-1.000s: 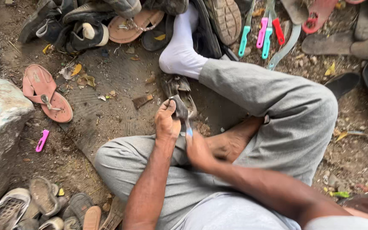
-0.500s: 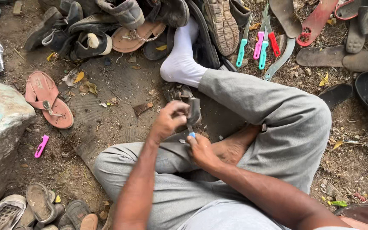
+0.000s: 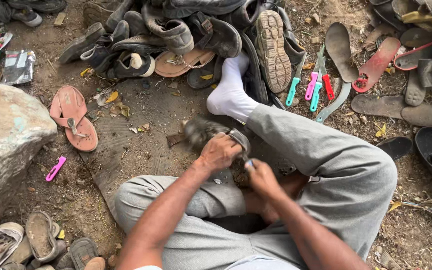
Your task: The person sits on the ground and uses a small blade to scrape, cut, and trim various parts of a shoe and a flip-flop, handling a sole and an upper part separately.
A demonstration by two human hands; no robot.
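Head view, read left to right with the worn dark shoe [image 3: 207,134] held at the centre as the landmark.

Far left of the shoe lies a large pale rock [image 3: 6,135]. Between rock and shoe, a pink sandal [image 3: 73,119] rests sole-down on the dirt, and a small pink-handled tool [image 3: 56,168] lies nearer the rock, below the sandal. Beyond the shoe, at the top of the view, is a heap of old footwear [image 3: 176,30].

The shoe sits on the ground in front of the person's crossed legs, just below a foot in a white sock [image 3: 231,92]. Its long axis appears to run left to right, slanting slightly downward toward the right; blur hides its finer shape.

The left hand [image 3: 219,151] lies on the shoe's right end, fingers curled over it in a closed grasp. It is the nearer hand, in direct contact. The right hand [image 3: 260,175] sits just right of and below the shoe, clenched around a thin tool [image 3: 249,163] with a light blue end; whether its tip touches the shoe cannot be told. The shoe thus lies up and to the left of both hands.

Further right of the shoe, several coloured-handled tools [image 3: 312,89] lie side by side on the ground, and loose soles [image 3: 376,65] are scattered well apart at far right.
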